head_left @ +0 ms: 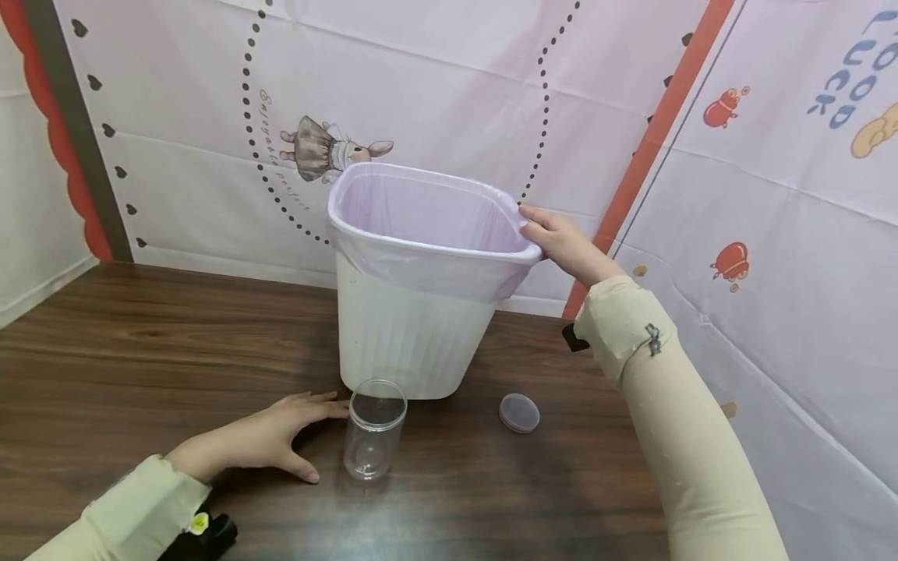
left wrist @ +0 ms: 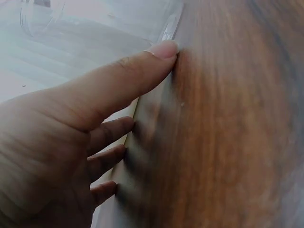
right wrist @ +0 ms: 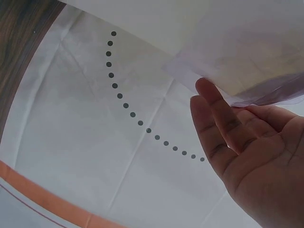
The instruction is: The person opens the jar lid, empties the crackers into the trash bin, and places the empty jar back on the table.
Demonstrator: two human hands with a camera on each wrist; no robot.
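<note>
A white trash bin (head_left: 414,335) stands on the table, lined with a thin purple plastic bag (head_left: 449,206) folded over its rim. My right hand (head_left: 564,243) holds the bin's rim at the right corner, over the bag. In the right wrist view, some fingers of this hand (right wrist: 251,147) lie outside, below the bag's hanging edge. In front of the bin a clear plastic jar (head_left: 375,444) is upright with its mouth uncovered. Just left of the jar is my left hand (head_left: 270,436), its thumb and fingers spread apart; its fingertips reach the jar's side, though contact is unclear.
A round clear lid (head_left: 519,413) lies on the wooden table (head_left: 210,335), right of the jar. Behind the bin hangs a printed cloth (head_left: 435,86), and another patterned cloth (head_left: 793,234) borders the right side.
</note>
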